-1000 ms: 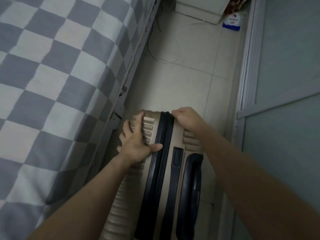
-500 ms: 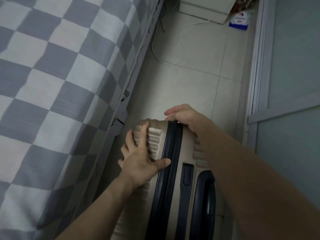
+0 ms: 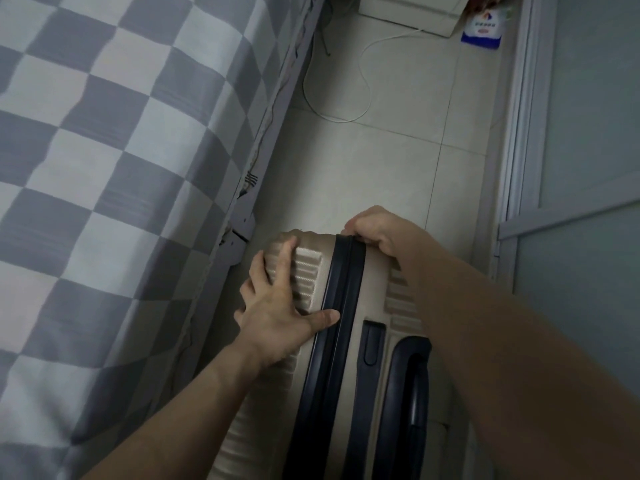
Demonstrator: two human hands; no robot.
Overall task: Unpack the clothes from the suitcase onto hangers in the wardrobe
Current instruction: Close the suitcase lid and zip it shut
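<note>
Left hand [image 3: 277,313] flat on the suitcase [image 3: 346,341], right hand [image 3: 374,230] clenching its zip corner; stiff, likely heavy, best lifted by the handle [image 3: 405,403].

1. The suitcase [image 3: 349,358] is a beige hard shell with ribbed sides, a dark zip band running along its middle and a dark carry handle.
2. It is closed, standing on the floor at lower centre of the frame.

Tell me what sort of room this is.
Most likely a bedroom: a bed with a checkered sheet fills one side, a closed beige suitcase stands on the tiled floor, beside a pale sliding door, perhaps a wardrobe's.
</note>
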